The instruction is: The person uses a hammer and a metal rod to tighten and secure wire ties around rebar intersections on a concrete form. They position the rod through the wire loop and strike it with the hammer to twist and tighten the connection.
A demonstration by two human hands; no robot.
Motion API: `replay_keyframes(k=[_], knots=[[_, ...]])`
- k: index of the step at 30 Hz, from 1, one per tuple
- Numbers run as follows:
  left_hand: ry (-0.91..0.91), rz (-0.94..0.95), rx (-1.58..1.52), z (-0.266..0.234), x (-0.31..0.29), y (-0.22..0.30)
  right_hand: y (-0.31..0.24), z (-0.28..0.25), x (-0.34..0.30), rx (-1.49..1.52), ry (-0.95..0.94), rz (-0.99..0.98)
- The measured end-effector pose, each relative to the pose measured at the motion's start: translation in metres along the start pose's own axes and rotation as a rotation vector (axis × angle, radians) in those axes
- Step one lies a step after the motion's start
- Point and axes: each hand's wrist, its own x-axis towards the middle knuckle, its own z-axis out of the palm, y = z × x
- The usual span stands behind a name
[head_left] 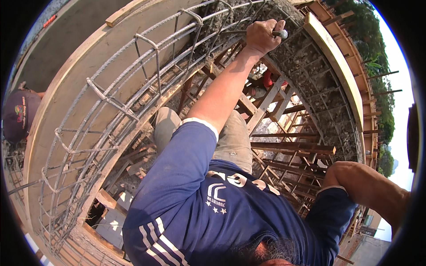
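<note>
My left arm reaches up and forward, and my left hand [262, 36] is closed round a rod-like handle [282, 33] with a rounded grey end. What the handle belongs to cannot be made out. The hand is over rough grey concrete [306, 66], near the far end of a curved steel rebar cage [111, 84] with bent stirrups. My right arm [368, 184] is bent at the elbow and runs out past the right edge, so my right hand is not in view. My legs [233, 137] in light trousers show below the chest.
A wooden formwork board [339, 66] edges the concrete on the right. Timber props and beams [293, 147] fill the deep gap below me. Smooth grey formwork [71, 84] lines the left, where a person in a dark cap [20, 115] is beyond it. Something red [267, 79] shows below.
</note>
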Motion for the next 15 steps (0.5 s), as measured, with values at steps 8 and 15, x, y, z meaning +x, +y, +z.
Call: replay_keyframes(k=[8,15], knots=[[0.01,0.083,0.011,-0.02,0.019,-0.011,0.034,-0.067,-0.233,-0.078,-0.482,1.518],[-0.115,0.098,-0.01,-0.046,0.016,-0.029,0.058,-0.106,-0.128,-0.254,-0.201,1.204]])
